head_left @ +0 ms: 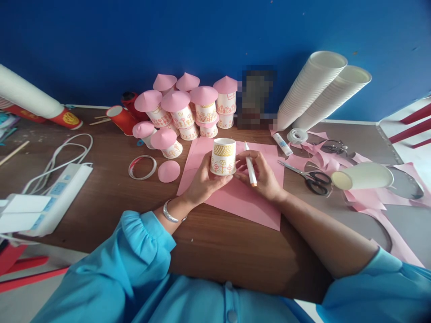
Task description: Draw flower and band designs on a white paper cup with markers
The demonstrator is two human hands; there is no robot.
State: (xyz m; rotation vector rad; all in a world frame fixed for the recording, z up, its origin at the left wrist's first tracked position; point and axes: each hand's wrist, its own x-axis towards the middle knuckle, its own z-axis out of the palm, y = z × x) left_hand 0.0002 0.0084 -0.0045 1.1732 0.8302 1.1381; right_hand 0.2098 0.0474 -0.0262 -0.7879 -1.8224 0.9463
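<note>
My left hand [204, 181] is wrapped round a white paper cup [223, 157] from its left side. The cup stands upside down, drawn with a yellow lattice band near the top and red and yellow flowers below. In my right hand [264, 177] is a white marker [250, 165] with orange ends, held between thumb and fingers. Fingertips of that hand come close to the cup's right side; whether they touch it I cannot tell. Pink paper sheets [249, 208] lie under both hands. Behind the cup stand several decorated cup towers [205, 107] with pink cone roofs.
Scissors [313, 177], a glue stick [282, 144], a tape roll [297, 136], a loose cup [363, 176] and pink scraps [323, 157] lie at right. Tall cup stacks [311, 89] stand behind. On the left are a power strip [62, 197], another tape roll [142, 167] and a pink disc [169, 171].
</note>
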